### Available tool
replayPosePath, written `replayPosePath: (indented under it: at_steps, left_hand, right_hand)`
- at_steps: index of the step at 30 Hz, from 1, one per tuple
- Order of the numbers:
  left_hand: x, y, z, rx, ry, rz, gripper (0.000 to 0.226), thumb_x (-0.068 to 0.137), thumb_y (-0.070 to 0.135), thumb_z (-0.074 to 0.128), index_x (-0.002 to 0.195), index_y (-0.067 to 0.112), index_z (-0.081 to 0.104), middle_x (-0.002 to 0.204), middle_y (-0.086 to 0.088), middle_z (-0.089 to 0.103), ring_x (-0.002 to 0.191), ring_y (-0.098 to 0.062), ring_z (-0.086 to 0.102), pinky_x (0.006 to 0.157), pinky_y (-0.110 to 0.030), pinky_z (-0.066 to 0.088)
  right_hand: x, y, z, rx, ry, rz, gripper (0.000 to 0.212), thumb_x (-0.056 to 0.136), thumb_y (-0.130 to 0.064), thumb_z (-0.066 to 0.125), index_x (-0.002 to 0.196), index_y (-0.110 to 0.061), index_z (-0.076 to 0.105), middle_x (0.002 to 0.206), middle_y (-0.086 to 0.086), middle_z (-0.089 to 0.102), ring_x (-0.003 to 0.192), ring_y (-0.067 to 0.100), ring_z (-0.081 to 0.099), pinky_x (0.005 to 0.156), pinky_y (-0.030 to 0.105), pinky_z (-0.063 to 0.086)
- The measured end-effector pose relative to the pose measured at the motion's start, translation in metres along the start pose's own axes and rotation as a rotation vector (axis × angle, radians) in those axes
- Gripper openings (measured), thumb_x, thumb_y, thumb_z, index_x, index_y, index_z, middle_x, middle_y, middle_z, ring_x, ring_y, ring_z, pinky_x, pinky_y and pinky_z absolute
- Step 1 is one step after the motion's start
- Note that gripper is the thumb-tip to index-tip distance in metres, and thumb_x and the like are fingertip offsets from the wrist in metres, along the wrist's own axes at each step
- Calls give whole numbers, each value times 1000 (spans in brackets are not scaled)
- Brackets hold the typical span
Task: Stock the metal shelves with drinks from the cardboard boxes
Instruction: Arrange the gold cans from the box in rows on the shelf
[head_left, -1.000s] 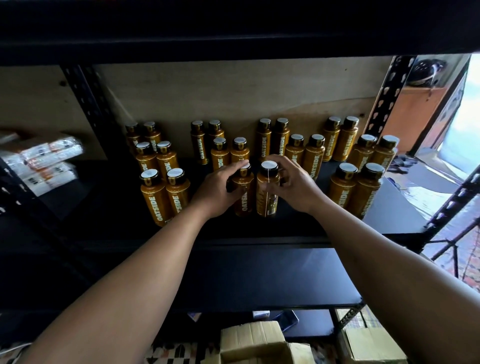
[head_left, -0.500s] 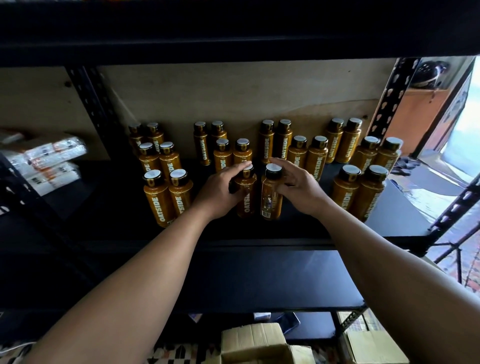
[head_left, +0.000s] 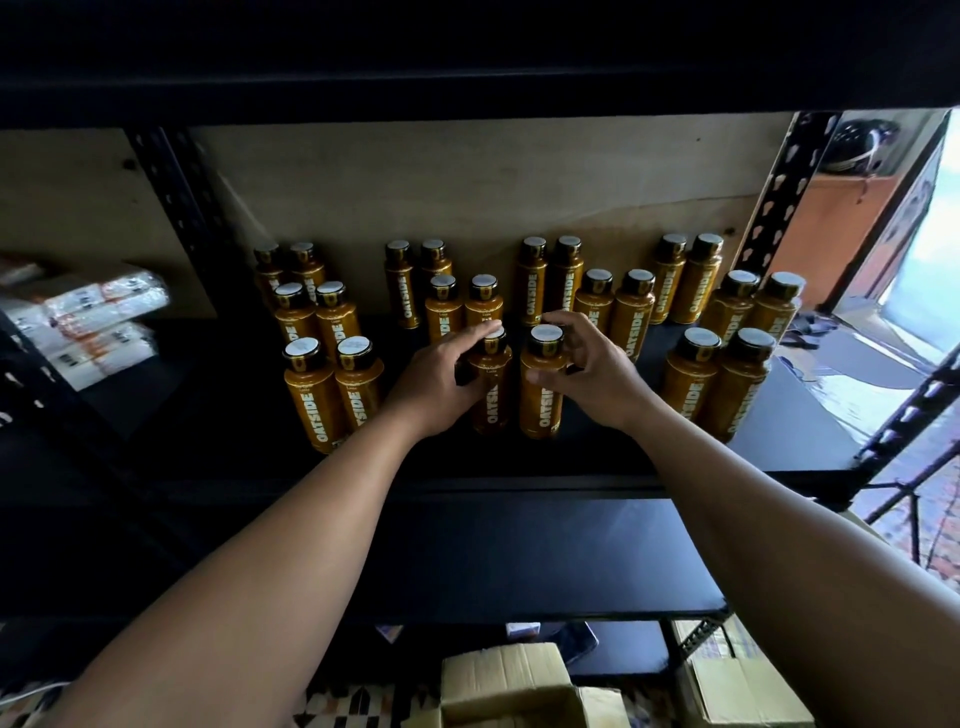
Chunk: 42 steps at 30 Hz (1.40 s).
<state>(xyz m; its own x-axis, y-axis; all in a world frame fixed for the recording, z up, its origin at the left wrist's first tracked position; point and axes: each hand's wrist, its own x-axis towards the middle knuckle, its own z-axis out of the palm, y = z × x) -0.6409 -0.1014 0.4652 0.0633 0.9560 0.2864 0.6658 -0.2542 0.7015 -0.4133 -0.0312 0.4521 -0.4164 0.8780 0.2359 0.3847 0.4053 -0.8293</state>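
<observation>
Several amber Oatside bottles with black caps stand in pairs on the black metal shelf (head_left: 795, 441). At the front of the middle rows stand two bottles side by side. My left hand (head_left: 436, 382) grips the left bottle (head_left: 492, 400) around its neck and shoulder. My right hand (head_left: 597, 376) curls round the right bottle (head_left: 543, 400), thumb on its side and fingers arched past its cap. Both bottles stand upright on the shelf, labels facing me.
Front pairs of bottles stand at the left (head_left: 332, 395) and right (head_left: 719, 384). White wrapped packs (head_left: 88, 322) lie on the neighbouring shelf at the left. An open cardboard box (head_left: 509, 680) and another box (head_left: 743, 691) sit on the floor below. A lower shelf (head_left: 545, 561) juts out beneath.
My right hand has turned the right bottle so its Oatside label faces front. Its fingers have lifted off the cap. The left hand has kept its grip.
</observation>
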Motion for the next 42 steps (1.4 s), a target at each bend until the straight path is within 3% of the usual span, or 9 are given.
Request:
replayPosePath:
  at_steps: [3, 6, 9, 14, 22, 28, 33, 42]
  left_hand:
    - [2, -1, -1, 7, -12, 5, 66, 95, 20, 70, 153, 36, 41, 159, 8, 39, 146, -12, 35, 114, -34, 39]
    - [3, -2, -3, -3, -36, -7, 67, 96, 18, 68, 153, 38, 39, 159, 8, 39, 146, -14, 35, 112, -32, 39]
    - [4, -3, -2, 3, -38, -2, 67, 95, 17, 69, 152, 38, 40, 159, 7, 38, 147, -15, 34, 114, -38, 40]
    - [5, -2, -3, 1, -47, 0, 68, 95, 17, 69, 152, 37, 40, 160, 7, 37, 147, -15, 32, 114, -40, 40]
    - [2, 2, 2, 11, -24, -17, 73, 94, 16, 71, 154, 38, 36, 161, 8, 35, 146, -12, 31, 109, -29, 36]
    - [2, -2, 3, 10, -12, -34, 69, 94, 24, 72, 151, 40, 37, 158, 8, 39, 145, -17, 36, 106, -32, 41]
    - [1, -3, 3, -10, -9, -31, 68, 93, 24, 73, 149, 42, 39, 157, 9, 40, 144, -17, 38, 109, -39, 45]
    - [0, 5, 8, 3, -28, -30, 69, 94, 23, 72, 149, 43, 37, 158, 7, 38, 144, -19, 36, 107, -38, 44]
  right_hand:
    - [-2, -1, -1, 23, -9, -8, 77, 80, -52, 82, 145, -50, 41, 135, -7, 59, 121, 12, 60, 99, 43, 55]
    - [-6, 3, -5, 88, -29, -32, 71, 86, -33, 80, 145, -48, 44, 137, -4, 59, 123, 16, 61, 100, 50, 55]
    - [-9, 6, -5, 58, -27, -27, 69, 92, -17, 76, 148, -42, 44, 138, -7, 59, 125, 12, 59, 99, 46, 57]
    - [-10, 4, -4, 91, -46, -19, 68, 94, -17, 74, 148, -44, 42, 143, -5, 57, 134, 17, 54, 101, 44, 55]
    - [-10, 2, -3, 91, -59, -12, 75, 88, -14, 79, 143, -50, 42, 143, -2, 57, 132, 20, 57, 100, 45, 57]
    - [-13, 1, -2, 81, -59, -40, 72, 91, -13, 77, 143, -46, 40, 145, 0, 56, 129, 19, 59, 91, 31, 58]
    - [-16, 0, -2, 96, -58, -44, 68, 91, -13, 77, 141, -45, 42, 142, -4, 57, 129, 18, 58, 91, 30, 57]
    - [-23, 5, -5, 94, -39, -32, 68, 92, -17, 77, 143, -47, 42, 144, -4, 57, 131, 17, 57, 98, 41, 57]
